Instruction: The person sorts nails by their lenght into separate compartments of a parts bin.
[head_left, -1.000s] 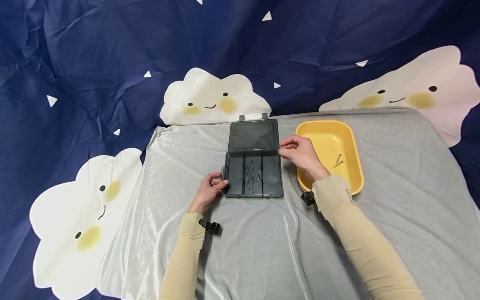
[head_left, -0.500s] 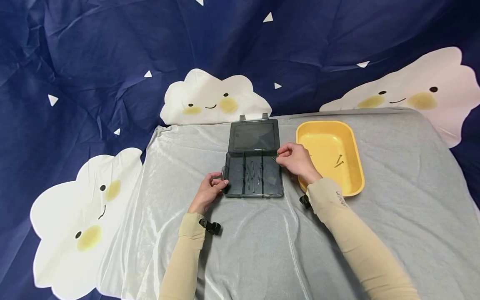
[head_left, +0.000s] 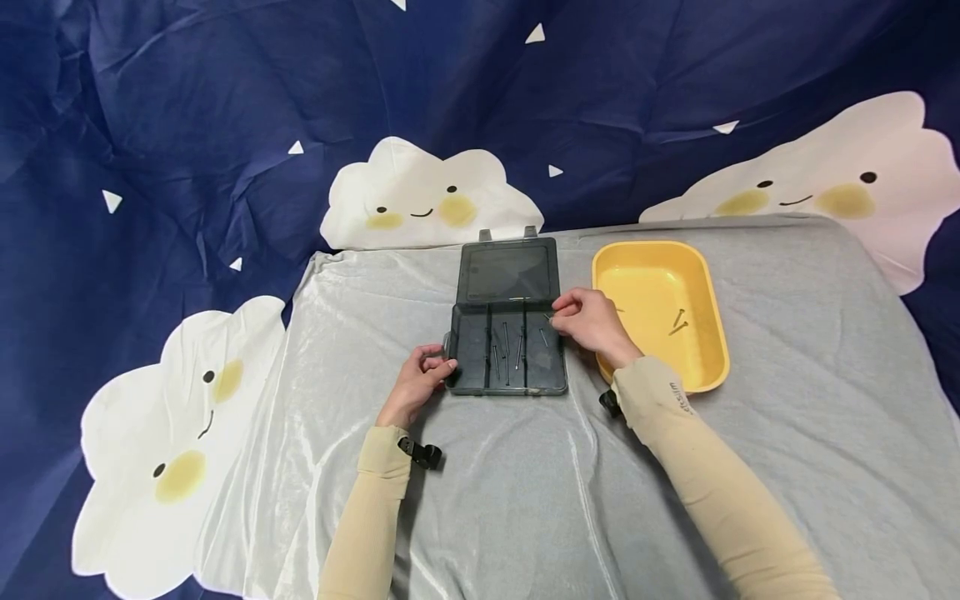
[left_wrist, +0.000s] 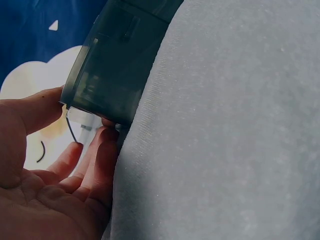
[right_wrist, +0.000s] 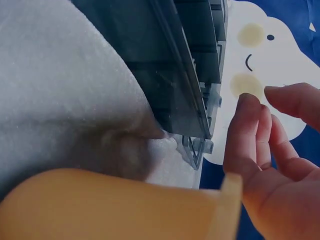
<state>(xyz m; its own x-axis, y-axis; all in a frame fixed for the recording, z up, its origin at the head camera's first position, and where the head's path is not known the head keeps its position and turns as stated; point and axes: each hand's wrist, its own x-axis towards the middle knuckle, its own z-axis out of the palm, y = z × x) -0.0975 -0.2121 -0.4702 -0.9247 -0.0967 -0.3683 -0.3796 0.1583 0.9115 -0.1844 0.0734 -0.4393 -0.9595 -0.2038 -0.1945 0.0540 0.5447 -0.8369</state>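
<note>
A dark, see-through compartment box lies with its lid folded back. My left hand grips its left side, thumb on the rim and fingers against the side wall, as the left wrist view shows. My right hand is over the right compartment's back corner. Its thumb and forefinger stand slightly apart in the right wrist view, with nothing seen between them. A small screw lies in that compartment, with another slim piece close to my right fingertips. Several longer, thin nails or screws lie in the middle compartment.
To the right of the box stands a yellow tray, partly behind my right wrist, with a few small screws in it. Grey cloth covers the table. A dark blue cloth with clouds hangs behind.
My right hand came from above the box's right edge, down and slightly left, with a screw pinched, and let it go into the right compartment. My left hand has stayed on the box.
</note>
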